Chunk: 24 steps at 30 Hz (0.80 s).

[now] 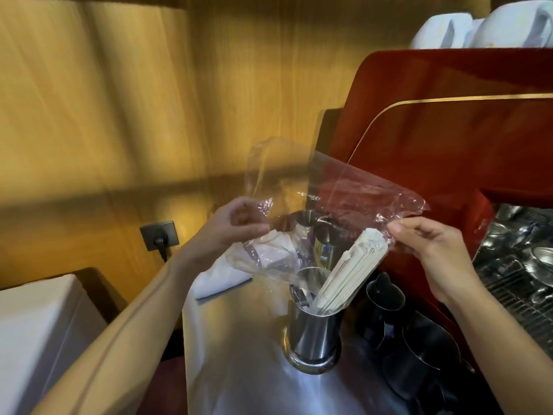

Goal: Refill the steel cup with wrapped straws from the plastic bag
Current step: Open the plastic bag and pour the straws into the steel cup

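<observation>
Steel cup (314,333) upright on steel bench (239,339), wrapped straws (350,274) leaning inside, clear plastic bag (329,202) held above, left hand (230,226) fingers pinching its left edge, right hand (431,250) fingers pinching its right edge, dark pitchers (419,348) beside cup, red espresso machine (449,130) behind

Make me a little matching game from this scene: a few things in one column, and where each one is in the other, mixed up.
Things:
1. wrapped straws
2. plastic bag
3. white cloth
4. power socket

Places:
A. on the wooden wall
B. standing in the steel cup
C. lying on the counter behind the cup
D. held up between the left hand and the right hand

Pairs: 1-B, 2-D, 3-C, 4-A
</observation>
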{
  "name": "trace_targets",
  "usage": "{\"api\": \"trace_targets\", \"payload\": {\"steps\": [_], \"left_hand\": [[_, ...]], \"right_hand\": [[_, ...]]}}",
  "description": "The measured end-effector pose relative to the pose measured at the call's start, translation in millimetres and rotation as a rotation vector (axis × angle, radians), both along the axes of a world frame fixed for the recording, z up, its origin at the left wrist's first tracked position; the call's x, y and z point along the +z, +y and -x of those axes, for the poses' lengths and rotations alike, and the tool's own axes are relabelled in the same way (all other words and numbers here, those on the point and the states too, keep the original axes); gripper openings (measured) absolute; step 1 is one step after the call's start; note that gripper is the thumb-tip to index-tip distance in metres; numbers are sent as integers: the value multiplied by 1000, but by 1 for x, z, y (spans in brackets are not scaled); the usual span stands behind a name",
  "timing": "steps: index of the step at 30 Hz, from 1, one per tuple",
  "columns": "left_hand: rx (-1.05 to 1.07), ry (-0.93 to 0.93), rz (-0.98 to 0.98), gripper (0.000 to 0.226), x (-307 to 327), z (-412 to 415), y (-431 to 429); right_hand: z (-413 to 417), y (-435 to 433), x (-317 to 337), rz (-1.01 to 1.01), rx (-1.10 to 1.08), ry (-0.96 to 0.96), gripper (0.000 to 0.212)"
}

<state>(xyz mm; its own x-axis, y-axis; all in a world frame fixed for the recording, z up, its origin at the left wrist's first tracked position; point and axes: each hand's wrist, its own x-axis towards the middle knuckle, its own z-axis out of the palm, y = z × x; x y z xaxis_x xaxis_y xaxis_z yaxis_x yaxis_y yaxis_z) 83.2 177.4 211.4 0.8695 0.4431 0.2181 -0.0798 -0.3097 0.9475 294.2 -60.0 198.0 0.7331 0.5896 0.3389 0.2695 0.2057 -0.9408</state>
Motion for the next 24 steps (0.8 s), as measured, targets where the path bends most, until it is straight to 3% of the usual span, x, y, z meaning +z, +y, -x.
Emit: {"api": "trace_targets", "payload": {"steps": [3, 9, 16, 20, 24], "left_hand": [[19, 22, -71, 29, -6, 8, -1], [273, -195, -37, 11, -6, 24, 12], [371, -293, -28, 14, -12, 25, 3], [413, -342, 2, 9, -10, 23, -1], [305, -154, 105, 19, -18, 24, -2]], "right_hand": [[-1, 4, 6, -33, -25, -43, 13], [1, 12, 19, -130, -61, -82, 20], [6, 17, 24, -176, -94, -118, 27], [9, 15, 22, -230, -133, -135, 20], [11, 13, 3, -83, -63, -28, 5]]}}
